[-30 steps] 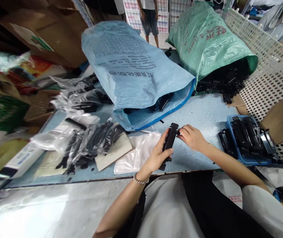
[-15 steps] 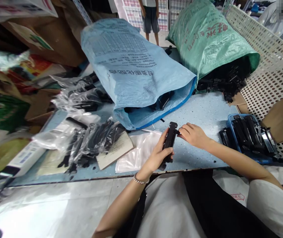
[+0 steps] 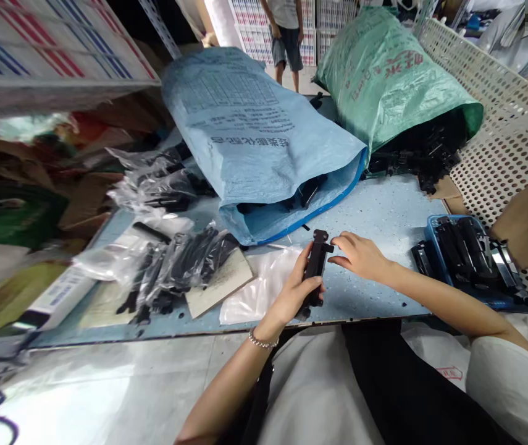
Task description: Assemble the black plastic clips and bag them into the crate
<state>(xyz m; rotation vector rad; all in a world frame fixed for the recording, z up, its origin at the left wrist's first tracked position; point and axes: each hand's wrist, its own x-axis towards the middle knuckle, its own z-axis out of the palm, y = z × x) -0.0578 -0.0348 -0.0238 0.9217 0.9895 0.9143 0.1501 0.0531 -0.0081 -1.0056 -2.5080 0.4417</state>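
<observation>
The left hand (image 3: 297, 285) grips the long black plastic part (image 3: 314, 267) upright above the near table edge; the right hand (image 3: 359, 254), fingers loosely open, touches its far end. Steady the part while pressing gently.

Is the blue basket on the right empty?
No, the blue basket is filled with black parts.

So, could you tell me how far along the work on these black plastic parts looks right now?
Done, it seems: black parts already lie stacked in the blue tray. In hand: the left hand grips one long black part upright over the table, and the right hand touches its top end. Left: plenty, since the blue sack and green sack both show many loose black parts.
</observation>
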